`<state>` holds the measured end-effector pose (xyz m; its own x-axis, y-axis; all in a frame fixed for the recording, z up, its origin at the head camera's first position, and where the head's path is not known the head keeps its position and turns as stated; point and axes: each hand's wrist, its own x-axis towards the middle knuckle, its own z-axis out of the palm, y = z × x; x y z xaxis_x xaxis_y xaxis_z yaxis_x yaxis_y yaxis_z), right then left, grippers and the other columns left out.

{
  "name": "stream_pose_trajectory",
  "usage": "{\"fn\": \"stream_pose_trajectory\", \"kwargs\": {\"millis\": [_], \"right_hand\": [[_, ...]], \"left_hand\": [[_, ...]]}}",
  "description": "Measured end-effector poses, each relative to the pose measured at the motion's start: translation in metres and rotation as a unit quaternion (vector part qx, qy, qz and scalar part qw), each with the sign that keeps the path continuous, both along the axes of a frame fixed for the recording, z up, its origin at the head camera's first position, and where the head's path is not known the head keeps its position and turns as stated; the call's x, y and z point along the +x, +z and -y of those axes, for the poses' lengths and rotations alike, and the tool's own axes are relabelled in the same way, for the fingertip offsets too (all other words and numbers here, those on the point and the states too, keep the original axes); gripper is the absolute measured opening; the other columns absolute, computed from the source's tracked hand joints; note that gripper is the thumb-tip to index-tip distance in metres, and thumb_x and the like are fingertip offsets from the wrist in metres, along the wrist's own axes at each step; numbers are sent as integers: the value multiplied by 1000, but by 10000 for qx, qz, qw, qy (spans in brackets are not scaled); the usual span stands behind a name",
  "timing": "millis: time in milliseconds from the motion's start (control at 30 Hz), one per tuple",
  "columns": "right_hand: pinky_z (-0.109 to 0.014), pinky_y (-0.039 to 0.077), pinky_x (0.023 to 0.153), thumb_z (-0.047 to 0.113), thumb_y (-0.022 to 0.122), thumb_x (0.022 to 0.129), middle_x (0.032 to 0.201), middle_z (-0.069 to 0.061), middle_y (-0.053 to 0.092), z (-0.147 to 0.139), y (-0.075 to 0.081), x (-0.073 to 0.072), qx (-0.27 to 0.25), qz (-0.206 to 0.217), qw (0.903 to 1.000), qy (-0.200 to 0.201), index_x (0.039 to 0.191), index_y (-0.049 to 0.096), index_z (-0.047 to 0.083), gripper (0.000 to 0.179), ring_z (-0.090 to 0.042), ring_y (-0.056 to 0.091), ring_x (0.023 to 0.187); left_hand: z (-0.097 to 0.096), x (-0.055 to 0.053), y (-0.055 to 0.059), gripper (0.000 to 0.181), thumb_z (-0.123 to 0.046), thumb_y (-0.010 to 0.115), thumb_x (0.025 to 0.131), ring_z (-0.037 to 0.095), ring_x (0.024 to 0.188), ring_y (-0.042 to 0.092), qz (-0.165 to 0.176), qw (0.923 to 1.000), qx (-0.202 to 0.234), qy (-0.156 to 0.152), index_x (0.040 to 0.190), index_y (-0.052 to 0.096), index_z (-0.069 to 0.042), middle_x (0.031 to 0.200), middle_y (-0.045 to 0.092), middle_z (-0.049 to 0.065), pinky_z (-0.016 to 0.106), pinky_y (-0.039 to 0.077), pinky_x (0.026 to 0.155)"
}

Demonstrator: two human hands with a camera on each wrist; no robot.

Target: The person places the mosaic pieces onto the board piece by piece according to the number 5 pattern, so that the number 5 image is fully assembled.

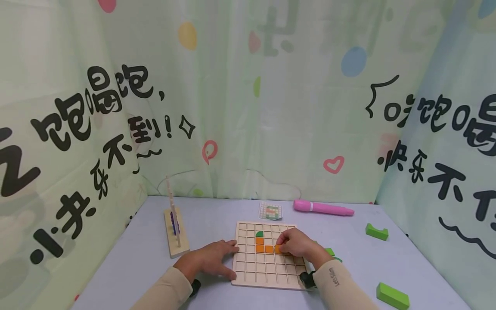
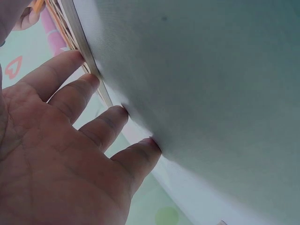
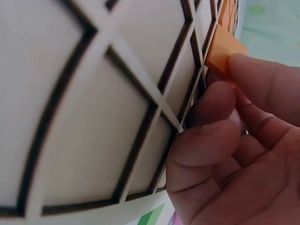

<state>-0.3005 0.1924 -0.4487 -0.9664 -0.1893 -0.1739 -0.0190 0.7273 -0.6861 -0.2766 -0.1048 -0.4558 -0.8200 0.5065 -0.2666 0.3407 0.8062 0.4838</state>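
A wooden grid board (image 1: 248, 271) lies on the table in front of me. My left hand (image 1: 211, 259) rests at its left edge; in the left wrist view the fingers (image 2: 110, 124) are spread and fairly straight, some touching the board's side. Between thumb and fingers, my right hand (image 1: 300, 244) pinches an orange square tile (image 3: 225, 49), tilted against the grid in the right wrist view. Left of it, in the same row, sit orange tiles (image 1: 269, 249). One more orange tile (image 1: 259, 241) lies above the row's left end, topped by a green tile (image 1: 259, 234).
Behind the board lie a small grid-pattern card (image 1: 271, 211) and a pink marker-shaped object (image 1: 325, 208). A wooden stand (image 1: 176, 234) with purple pieces is at left. Green blocks (image 1: 376, 231) lie at right, one nearer the front (image 1: 392, 296). Green pieces (image 1: 329, 251) show partly behind the right wrist.
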Motion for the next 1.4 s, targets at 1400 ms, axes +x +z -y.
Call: {"fn": "stream_pose_trajectory", "kwargs": {"millis": [1400], "right_hand": [[-31, 49, 68, 12, 73, 95, 92, -3, 65, -21, 4, 14, -262, -350, 9975, -549, 105, 72, 5, 12, -18, 56, 79]], "left_hand": [[0, 1, 0, 78, -46, 85, 84, 34, 155, 33, -62, 9999, -99, -36, 152, 54, -23, 167, 39, -4, 54, 31, 124]]}}
